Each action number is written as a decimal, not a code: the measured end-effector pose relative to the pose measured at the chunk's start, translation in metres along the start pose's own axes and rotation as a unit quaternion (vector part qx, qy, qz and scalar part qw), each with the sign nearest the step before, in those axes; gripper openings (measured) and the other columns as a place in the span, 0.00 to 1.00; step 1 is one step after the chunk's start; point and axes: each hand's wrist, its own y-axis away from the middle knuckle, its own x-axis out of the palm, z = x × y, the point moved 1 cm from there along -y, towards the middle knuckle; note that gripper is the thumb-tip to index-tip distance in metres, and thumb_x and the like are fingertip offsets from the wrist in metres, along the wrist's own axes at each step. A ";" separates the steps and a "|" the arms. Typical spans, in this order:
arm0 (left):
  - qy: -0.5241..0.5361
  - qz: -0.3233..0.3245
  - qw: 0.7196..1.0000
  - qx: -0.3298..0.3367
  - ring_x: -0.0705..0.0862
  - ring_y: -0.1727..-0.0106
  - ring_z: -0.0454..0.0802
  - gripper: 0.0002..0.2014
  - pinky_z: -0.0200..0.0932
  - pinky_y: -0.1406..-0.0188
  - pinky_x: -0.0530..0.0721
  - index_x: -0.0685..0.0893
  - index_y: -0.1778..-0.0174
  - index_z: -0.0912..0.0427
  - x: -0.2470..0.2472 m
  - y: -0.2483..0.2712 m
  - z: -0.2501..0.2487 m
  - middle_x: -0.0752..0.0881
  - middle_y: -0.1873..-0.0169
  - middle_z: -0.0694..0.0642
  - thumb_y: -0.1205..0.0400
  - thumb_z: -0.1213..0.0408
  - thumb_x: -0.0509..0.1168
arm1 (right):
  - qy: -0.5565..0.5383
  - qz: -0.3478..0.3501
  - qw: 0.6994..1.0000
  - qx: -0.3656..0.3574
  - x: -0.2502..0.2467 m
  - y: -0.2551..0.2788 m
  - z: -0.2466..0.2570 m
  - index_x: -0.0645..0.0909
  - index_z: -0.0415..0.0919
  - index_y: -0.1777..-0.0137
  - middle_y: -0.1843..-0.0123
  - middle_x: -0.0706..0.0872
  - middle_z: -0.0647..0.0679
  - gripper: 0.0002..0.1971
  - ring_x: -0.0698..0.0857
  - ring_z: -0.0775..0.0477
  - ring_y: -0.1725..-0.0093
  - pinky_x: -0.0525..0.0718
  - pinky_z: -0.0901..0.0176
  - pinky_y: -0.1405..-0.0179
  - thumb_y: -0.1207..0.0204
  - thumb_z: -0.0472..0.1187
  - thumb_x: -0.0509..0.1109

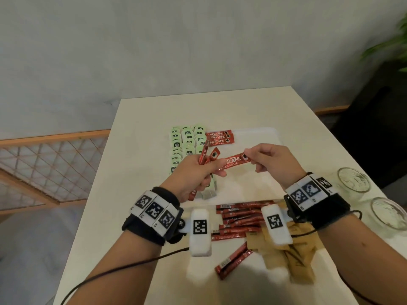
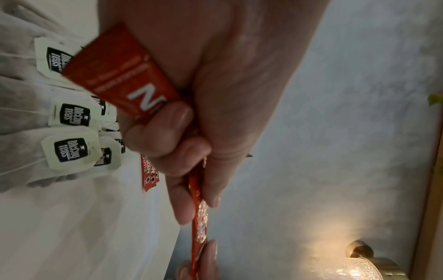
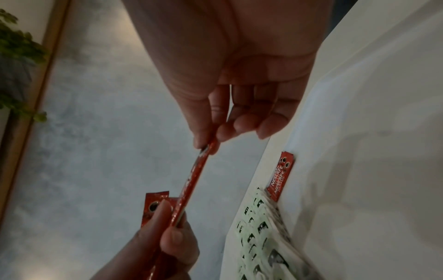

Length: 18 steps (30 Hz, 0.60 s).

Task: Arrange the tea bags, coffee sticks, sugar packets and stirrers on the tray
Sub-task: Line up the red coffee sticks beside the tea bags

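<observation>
While loose coffee sticks and brown sugar packets lie nearest us, short of the tray, our left hand clutches several sticks and our right hand pinches one stick above it; tea bags line its left side.

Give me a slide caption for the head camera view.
Right hand draws one coffee stick from the left hand's bundle above the tray.
</observation>
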 end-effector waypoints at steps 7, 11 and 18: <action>-0.109 -0.071 0.989 0.073 0.70 0.80 0.41 0.12 0.34 0.80 0.68 0.84 0.60 0.56 0.018 0.011 0.001 0.87 0.69 0.48 0.15 0.53 0.66 | 0.005 0.086 0.996 0.033 0.008 0.023 0.008 0.90 0.36 0.55 0.66 0.88 0.47 0.08 0.80 0.53 0.71 0.83 0.63 0.65 0.28 0.42 0.78; -0.210 -0.081 0.967 0.123 0.78 0.73 0.41 0.11 0.42 0.66 0.77 0.82 0.58 0.55 0.025 0.014 -0.002 0.85 0.72 0.45 0.15 0.52 0.64 | 0.009 0.128 0.991 0.029 0.017 0.025 0.012 0.90 0.40 0.59 0.69 0.88 0.48 0.05 0.79 0.52 0.73 0.84 0.63 0.65 0.28 0.41 0.78; -0.188 -0.113 0.969 0.114 0.77 0.73 0.43 0.12 0.43 0.67 0.77 0.82 0.56 0.59 0.011 0.007 -0.001 0.84 0.70 0.48 0.14 0.53 0.64 | -0.039 0.077 0.994 0.060 0.005 0.010 0.003 0.89 0.34 0.55 0.68 0.89 0.45 0.07 0.80 0.53 0.74 0.84 0.66 0.69 0.29 0.38 0.78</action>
